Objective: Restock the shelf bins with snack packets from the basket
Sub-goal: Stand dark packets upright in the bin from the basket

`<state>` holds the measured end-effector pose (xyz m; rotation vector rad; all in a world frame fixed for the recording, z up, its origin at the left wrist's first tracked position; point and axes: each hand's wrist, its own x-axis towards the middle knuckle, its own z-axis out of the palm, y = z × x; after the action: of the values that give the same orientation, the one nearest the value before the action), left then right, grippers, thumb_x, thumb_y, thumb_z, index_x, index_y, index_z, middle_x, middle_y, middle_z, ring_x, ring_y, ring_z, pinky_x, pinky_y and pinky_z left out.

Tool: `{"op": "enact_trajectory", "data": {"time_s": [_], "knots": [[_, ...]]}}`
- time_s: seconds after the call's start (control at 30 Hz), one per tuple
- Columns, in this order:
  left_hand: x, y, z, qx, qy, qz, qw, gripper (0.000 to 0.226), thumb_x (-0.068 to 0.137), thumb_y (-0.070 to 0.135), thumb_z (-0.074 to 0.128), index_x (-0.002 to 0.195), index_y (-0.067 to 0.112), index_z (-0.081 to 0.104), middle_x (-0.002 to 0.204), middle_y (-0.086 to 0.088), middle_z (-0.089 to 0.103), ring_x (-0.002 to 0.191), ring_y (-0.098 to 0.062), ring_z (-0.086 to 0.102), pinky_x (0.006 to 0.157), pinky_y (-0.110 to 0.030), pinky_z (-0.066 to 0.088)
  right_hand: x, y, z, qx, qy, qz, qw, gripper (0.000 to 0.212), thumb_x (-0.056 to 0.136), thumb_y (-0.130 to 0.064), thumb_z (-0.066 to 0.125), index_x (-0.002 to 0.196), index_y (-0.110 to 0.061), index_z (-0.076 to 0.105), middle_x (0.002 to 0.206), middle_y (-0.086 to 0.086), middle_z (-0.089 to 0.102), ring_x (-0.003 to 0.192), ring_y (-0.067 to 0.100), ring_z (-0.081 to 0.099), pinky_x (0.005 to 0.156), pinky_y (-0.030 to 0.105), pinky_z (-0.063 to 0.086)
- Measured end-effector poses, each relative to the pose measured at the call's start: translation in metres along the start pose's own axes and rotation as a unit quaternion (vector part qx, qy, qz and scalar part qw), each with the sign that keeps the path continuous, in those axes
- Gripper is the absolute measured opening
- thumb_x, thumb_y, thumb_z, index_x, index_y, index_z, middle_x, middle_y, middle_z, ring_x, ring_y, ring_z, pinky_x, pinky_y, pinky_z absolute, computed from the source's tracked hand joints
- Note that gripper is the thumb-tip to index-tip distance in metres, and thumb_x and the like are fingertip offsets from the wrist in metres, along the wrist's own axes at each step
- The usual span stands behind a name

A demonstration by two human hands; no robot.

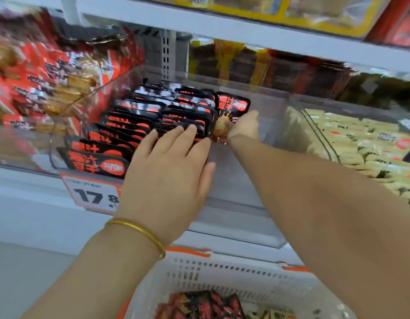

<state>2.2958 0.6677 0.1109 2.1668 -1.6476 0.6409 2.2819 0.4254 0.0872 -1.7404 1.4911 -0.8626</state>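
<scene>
The right hand (243,128) is pinching a black packet (232,105) low down, thumb and fingers closed on it, and is standing it upright against the right side of the packed rows (139,120). The left hand (171,162) is lying flat just beside it, fingers straight and close together, pressing on the tops of those rows. From where I am standing, that press is what matters. It should be holding the rows back to the left so they are not toppling. Meanwhile the right hand should be sliding the packet down, face forward, until it is sitting on the bin (231,178) floor. More packets are waiting in the basket (234,265) below the shelf.
</scene>
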Motion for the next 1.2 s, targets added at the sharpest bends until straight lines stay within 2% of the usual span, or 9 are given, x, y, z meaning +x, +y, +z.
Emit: {"op": "enact_trajectory", "data": {"time_s": [0.1,0.33,0.43,0.53,0.63,0.7,0.83,0.97,1.2], "knots": [[0.001,0.0,0.002,0.0,0.005,-0.001,1.0,0.049,0.09,0.036,0.031,0.118,0.013,0.064,0.129,-0.012,0.059,0.119,-0.03,0.055,0.103,-0.051,0.037,0.003,0.001,0.003,-0.004,0.016,0.013,1.0,0.023,0.094,-0.002,0.045,0.115,-0.007,0.037,0.114,0.005,0.055,0.093,0.018,0.051,0.078,0.031,0.036],[-0.001,0.003,0.0,-0.034,0.066,0.006,0.997,0.043,0.09,0.033,0.038,0.116,0.012,0.064,0.127,-0.01,0.06,0.117,-0.031,0.055,0.103,-0.046,0.035,-0.034,-0.032,-0.032,0.014,0.025,0.015,0.999,0.054,0.086,-0.015,0.068,0.126,-0.004,0.034,0.134,0.016,0.044,0.123,0.032,0.048,0.095,0.038,0.042],[-0.013,0.017,-0.015,-0.042,0.125,0.039,0.99,0.033,0.089,0.027,0.044,0.109,0.011,0.066,0.122,-0.007,0.062,0.107,-0.031,0.056,0.09,-0.042,0.035,-0.092,-0.039,-0.071,0.098,-0.017,-0.126,0.987,0.033,0.084,-0.013,0.065,0.11,-0.01,0.045,0.105,0.007,0.053,0.108,0.033,0.056,0.087,0.04,0.047],[-0.044,0.035,-0.027,-0.052,0.128,0.068,0.988,0.025,0.088,0.021,0.047,0.102,0.012,0.066,0.113,-0.003,0.064,0.097,-0.03,0.054,0.078,-0.039,0.033,-0.178,-0.002,-0.128,0.145,-0.071,-0.242,0.957,0.027,0.08,-0.007,0.063,0.081,-0.025,0.042,0.074,-0.001,0.053,0.076,0.028,0.063,0.059,0.035,0.047],[-0.091,0.051,-0.016,-0.076,0.059,0.098,0.991,0.022,0.087,0.018,0.048,0.095,0.01,0.066,0.103,-0.005,0.066,0.09,-0.031,0.055,0.074,-0.04,0.037,-0.232,0.075,-0.152,0.06,-0.186,-0.215,0.957,0.025,0.084,-0.005,0.06,0.079,-0.024,0.045,0.065,-0.003,0.053,0.057,0.022,0.06,0.048,0.024,0.042],[-0.122,0.061,0.0,-0.083,-0.052,0.112,0.989,0.027,0.083,0.023,0.045,0.093,0.012,0.067,0.099,-0.005,0.066,0.088,-0.031,0.056,0.072,-0.039,0.041,-0.243,0.14,-0.136,-0.073,-0.285,-0.152,0.944,0.01,0.086,-0.008,0.061,0.084,-0.017,0.055,0.069,0.003,0.058,0.064,0.023,0.061,0.06,0.031,0.05],[-0.156,0.08,0.029,-0.076,-0.265,0.115,0.954,0.046,0.081,0.033,0.027,0.09,0.014,0.068,0.097,-0.004,0.067,0.091,-0.031,0.058,0.075,-0.044,0.046,-0.249,0.26,-0.09,-0.305,-0.473,-0.058,0.825,0.019,0.09,-0.013,0.056,0.092,0.001,0.068,0.087,0.014,0.068,0.084,0.027,0.065,0.072,0.03,0.05],[-0.162,0.087,0.045,-0.085,-0.297,0.087,0.947,0.028,0.091,0.025,0.041,0.099,0.014,0.065,0.105,-0.004,0.063,0.1,-0.028,0.052,0.084,-0.042,0.04,-0.276,0.323,-0.065,-0.351,-0.543,-0.107,0.755,0.026,0.093,-0.017,0.055,0.108,0.002,0.063,0.111,0.016,0.066,0.102,0.032,0.061,0.086,0.038,0.051],[-0.151,0.083,0.052,-0.064,-0.319,0.049,0.944,0.028,0.093,0.025,0.04,0.107,0.017,0.063,0.11,-0.001,0.061,0.103,-0.025,0.049,0.089,-0.041,0.039,-0.275,0.329,-0.033,-0.244,-0.5,-0.085,0.827,0.031,0.097,-0.015,0.049,0.127,-0.008,0.05,0.127,0.012,0.056,0.112,0.027,0.055,0.091,0.035,0.047]]}}
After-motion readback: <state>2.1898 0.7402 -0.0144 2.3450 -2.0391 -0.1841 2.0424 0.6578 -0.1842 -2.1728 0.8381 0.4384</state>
